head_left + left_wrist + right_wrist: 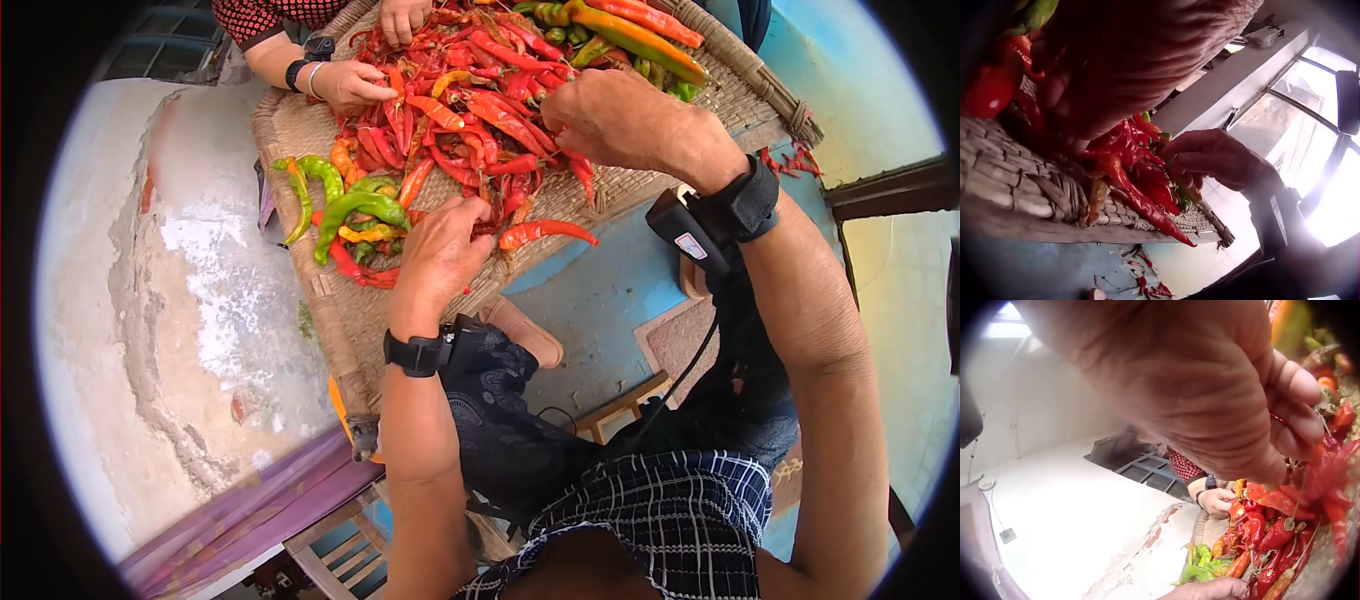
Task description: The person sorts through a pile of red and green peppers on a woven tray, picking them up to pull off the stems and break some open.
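A heap of red chili peppers (pixel 505 125) lies on a woven tray (pixel 300 125), many of them wrinkled, some with dried stems. My left hand (pixel 445 255) reaches to the heap's near edge, fingers bent down among the peppers, its thumb close to a loose red pepper (pixel 548 233). Above the right part of the heap is my right hand (pixel 630 125), its fingers bent downward. A blurred red pepper (pixel 1332 481) appears just below those fingers in the right wrist view. I cannot tell what either hand has between its fingertips.
Green peppers (pixel 365 210) are grouped at the tray's left, larger orange and green ones (pixel 640 40) at the far right. Opposite, another person's hand (pixel 350 85) touches the heap. Red bits (pixel 795 160) lie beyond the right edge. A cracked wall (pixel 210 270) stands left.
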Demonstrator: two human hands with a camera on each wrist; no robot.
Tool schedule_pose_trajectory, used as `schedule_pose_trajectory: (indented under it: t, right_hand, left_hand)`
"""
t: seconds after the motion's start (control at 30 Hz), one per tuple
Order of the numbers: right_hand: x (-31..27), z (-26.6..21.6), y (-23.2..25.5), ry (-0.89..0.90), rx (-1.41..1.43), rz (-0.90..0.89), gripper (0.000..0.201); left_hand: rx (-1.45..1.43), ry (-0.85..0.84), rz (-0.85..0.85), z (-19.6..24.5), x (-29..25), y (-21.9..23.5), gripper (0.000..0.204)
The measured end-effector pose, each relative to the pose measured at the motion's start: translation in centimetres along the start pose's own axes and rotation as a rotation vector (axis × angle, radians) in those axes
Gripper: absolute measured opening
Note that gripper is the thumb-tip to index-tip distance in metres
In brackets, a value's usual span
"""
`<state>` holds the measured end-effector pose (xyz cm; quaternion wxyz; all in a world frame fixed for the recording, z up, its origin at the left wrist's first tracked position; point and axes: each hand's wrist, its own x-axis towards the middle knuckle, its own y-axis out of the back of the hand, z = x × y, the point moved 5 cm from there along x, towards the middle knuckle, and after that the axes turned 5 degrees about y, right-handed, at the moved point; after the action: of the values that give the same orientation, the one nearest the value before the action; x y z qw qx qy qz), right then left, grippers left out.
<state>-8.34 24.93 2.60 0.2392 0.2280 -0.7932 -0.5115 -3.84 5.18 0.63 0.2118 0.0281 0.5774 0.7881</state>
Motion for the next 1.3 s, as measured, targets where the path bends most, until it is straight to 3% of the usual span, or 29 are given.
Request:
schedule_pose_trajectory:
  t: [0.1, 0.17, 0.2, 0.27, 0.33, 0.43, 0.47, 0.53, 0.57, 0.6, 0.67, 0.73, 0.77, 0.83, 0.97, 1.07, 1.3]
  right_hand:
    - [-0.1, -0.2, 0.1, -0.001, 0.008, 0.022, 0.015]
    - [0.2, -0.2, -0.1, -0.021, 0.014, -0.009, 0.014]
    - [0.2, -0.3, -0.1, -0.021, 0.016, -0.008, 0.014]
    - [0.3, -0.4, -0.2, -0.027, 0.033, -0.025, 0.014]
    - [0.3, -0.5, 0.0, -0.025, 0.028, -0.025, 0.014]
    - [0.2, -0.3, -0.3, -0.020, 0.041, 0.008, 0.014]
    - [0.2, -0.2, -0.3, -0.019, 0.056, 0.045, 0.015]
    - [0.1, -0.2, -0.5, -0.019, 0.050, 0.057, 0.014]
    - [0.0, -0.2, -0.5, -0.020, 0.043, 0.072, 0.014]
    - [0.0, -0.2, -0.4, -0.019, 0.043, 0.072, 0.014]
    - [0.0, -0.1, -0.3, -0.010, 0.041, 0.067, 0.014]
    - [0.2, 0.0, 0.1, -0.036, 0.010, -0.006, 0.014]
    - [0.1, 0.0, 0.0, -0.059, -0.021, -0.080, 0.015]
    - [-0.1, 0.0, -0.1, -0.045, 0.016, -0.063, 0.015]
    - [0.1, -0.4, -0.6, 0.018, 0.125, -0.017, 0.017]
    - [0.4, -2.4, -1.7, 0.104, 0.175, 0.002, 0.019]
    - [1.9, -4.8, -3.9, 0.156, 0.110, -0.153, 0.021]
  left_hand:
    - [0.066, -0.055, 0.109, 0.1, 1.1, 0.3, 0.022]
    - [-0.445, 0.157, 0.098, -0.8, 1.7, 0.8, 0.018]
    - [-0.444, 0.157, 0.098, -0.6, 1.8, 1.1, 0.018]
    - [-0.814, 0.183, 0.133, -0.5, 1.9, 2.0, 0.018]
    - [-0.834, 0.195, 0.077, -0.5, 2.1, 2.6, 0.019]
    - [-1.191, 0.060, 0.315, -1.1, 2.9, 4.2, 0.024]
    - [-1.191, 0.062, 0.315, -1.1, 3.6, 4.1, 0.024]
    - [-1.213, 0.232, 0.775, -2.6, 3.3, 4.8, 0.034]
    - [-0.977, 0.261, 0.680, -3.6, 3.2, 4.6, 0.035]
    - [-0.977, 0.261, 0.680, -3.9, 2.6, 4.7, 0.035]
    - [-0.179, 0.266, 0.284, -2.9, 2.1, 3.6, 0.031]
    - [-0.160, 0.226, 0.193, -1.5, 1.3, 2.3, 0.025]
    - [-0.023, 0.191, 0.105, -0.9, 1.1, 1.4, 0.023]
    - [0.165, 0.165, -0.018, -0.7, 1.0, -0.2, 0.019]
    - [0.150, 0.080, 0.001, -0.9, 1.0, -0.5, 0.017]
    - [-0.088, 0.116, 0.041, -0.4, 1.2, 0.5, 0.016]
    - [-0.361, 0.105, 0.193, -0.6, 1.5, 2.9, 0.015]
